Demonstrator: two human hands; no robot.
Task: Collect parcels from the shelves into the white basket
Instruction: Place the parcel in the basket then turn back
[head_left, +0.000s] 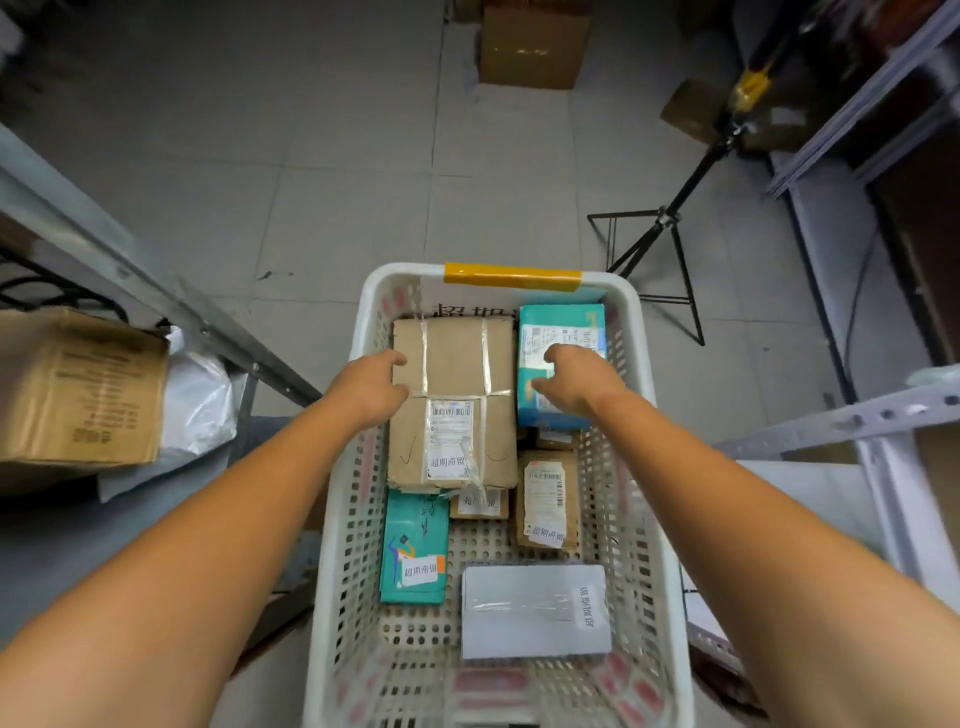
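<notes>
White basket (395, 271), grey tiled aisle (337, 208), left grip (371, 387) clasps brown parcel (454, 358), right grip (576, 382) unclear

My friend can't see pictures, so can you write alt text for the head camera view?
A person reaches down into a white basket: the left hand touches a big brown parcel, the right hand a teal box. Smaller parcels lie in it too, with metal shelves either side.

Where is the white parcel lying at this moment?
In the head view, the white parcel lies flat in the near right part of the white basket, right of the teal envelope.
</notes>
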